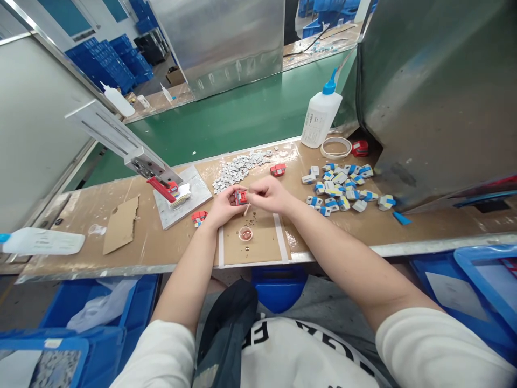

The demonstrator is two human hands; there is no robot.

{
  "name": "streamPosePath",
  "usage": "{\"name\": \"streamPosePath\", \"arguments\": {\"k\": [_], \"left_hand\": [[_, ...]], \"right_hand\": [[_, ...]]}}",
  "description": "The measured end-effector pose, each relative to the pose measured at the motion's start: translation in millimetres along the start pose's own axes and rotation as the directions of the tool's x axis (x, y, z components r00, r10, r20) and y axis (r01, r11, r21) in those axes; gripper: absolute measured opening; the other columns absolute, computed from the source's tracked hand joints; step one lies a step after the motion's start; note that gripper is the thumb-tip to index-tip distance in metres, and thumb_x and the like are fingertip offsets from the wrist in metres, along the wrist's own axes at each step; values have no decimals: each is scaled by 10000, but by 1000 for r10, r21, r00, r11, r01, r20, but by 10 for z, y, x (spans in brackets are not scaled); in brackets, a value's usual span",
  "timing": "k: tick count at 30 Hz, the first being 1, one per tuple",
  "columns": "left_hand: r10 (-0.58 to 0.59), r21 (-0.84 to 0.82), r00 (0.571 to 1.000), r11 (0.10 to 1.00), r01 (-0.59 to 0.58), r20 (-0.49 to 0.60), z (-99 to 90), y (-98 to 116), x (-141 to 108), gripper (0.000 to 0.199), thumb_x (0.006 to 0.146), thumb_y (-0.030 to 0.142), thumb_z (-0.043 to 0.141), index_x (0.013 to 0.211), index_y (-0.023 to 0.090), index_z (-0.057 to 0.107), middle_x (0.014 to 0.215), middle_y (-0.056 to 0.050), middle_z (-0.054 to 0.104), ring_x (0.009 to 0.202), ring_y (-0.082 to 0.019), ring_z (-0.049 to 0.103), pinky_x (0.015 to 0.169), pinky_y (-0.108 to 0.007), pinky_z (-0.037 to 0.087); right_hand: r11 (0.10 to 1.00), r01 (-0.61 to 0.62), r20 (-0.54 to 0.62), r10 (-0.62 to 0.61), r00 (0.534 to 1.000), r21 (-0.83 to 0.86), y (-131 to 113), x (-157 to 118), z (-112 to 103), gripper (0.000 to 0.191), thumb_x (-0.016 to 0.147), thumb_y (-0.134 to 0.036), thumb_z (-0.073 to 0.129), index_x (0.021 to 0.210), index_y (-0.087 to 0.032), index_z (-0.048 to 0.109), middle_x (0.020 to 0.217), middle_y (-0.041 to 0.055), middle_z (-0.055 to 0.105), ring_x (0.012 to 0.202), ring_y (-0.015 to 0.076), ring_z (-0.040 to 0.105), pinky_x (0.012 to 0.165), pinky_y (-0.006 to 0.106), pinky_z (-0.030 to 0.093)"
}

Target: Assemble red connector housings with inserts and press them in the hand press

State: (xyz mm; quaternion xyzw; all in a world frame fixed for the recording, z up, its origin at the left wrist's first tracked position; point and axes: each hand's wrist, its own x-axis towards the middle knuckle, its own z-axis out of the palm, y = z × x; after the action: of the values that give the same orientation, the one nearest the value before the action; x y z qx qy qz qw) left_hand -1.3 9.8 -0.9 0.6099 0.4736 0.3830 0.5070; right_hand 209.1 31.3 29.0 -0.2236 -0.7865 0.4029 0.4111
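My left hand (223,207) is closed around a small red-and-grey plastic part (241,197), holding it just above the bench. Right beside it, my right hand (269,195) pinches a thin pale stick (246,209) whose end points down; its upper length is hidden by the fingers. Below both hands a small clear cup of reddish liquid (245,234) stands on a cardboard sheet (264,249) edged with white tape. Dark specks lie around the cup. Similar red parts rest nearby, one (278,170) behind my right hand and another (199,217) by my left wrist.
Grey small pieces (240,168) are heaped behind my hands. Several white, blue and yellow parts (341,186) lie to the right, near a tape roll (336,147) and a blue-capped bottle (321,116). A metal fixture (181,202) stands left. A green conveyor (226,121) runs behind.
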Motion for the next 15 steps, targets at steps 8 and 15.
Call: {"name": "streamPosePath", "arguments": {"k": [8,15], "left_hand": [[5,28,1000,1000,-4,-13,5,64,-15,583,669,220,900,1213,163,698,1048,-50,706,907,-171,685,842,-279,565],[8,33,1000,999,-8,-5,-3,48,-17,561,698,231,886,1222,165,700,1041,-51,699,898,-169,682,845,-283,562]], "right_hand": [[997,16,476,24,879,-81,-69,-77,122,310,728,-197,564,574,-224,296,527,-79,263,546,94,239,565,291,186],[993,-22,520,78,851,-112,-76,-75,123,365,758,-222,616,570,-217,303,525,-86,262,543,87,226,559,293,180]]}}
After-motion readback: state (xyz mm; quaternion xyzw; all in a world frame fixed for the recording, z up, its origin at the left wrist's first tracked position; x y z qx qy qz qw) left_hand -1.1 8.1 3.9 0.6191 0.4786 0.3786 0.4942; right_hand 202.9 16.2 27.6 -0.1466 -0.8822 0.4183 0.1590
